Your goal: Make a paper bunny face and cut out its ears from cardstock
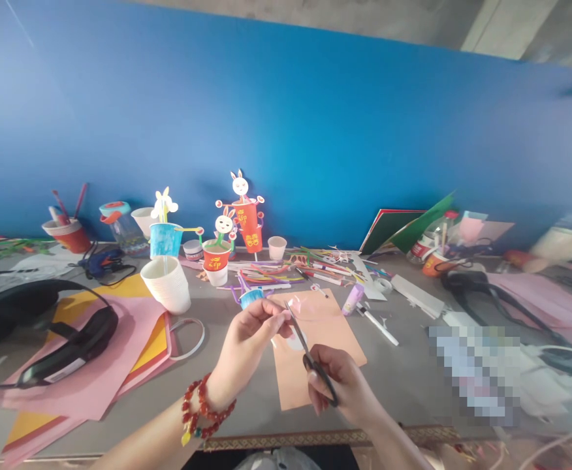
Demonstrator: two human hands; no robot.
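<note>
My right hand [337, 378] is closed around the handles of a pair of dark-handled scissors [300, 331], whose blades point up and away. Close to the blades, my left hand [254, 333] pinches a small pale piece of paper [294, 305] between thumb and fingertips; much of it is hidden. Both hands are above a light orange sheet of paper [290, 385] on the table. On that sheet lies a white cut-out [296, 339], partly covered by the scissors. A small blue cup piece [252, 297] with purple arms is just beyond my left hand.
Paper-cup rabbit figures [215, 254] and stacked white cups [166, 284] stand back left. Coloured sticks and pens [276, 269] lie behind the sheet. A purple glue stick [352, 299] and white marker [380, 325] are to the right. Black headphones [85, 339] rest on pink paper [119, 352] at left.
</note>
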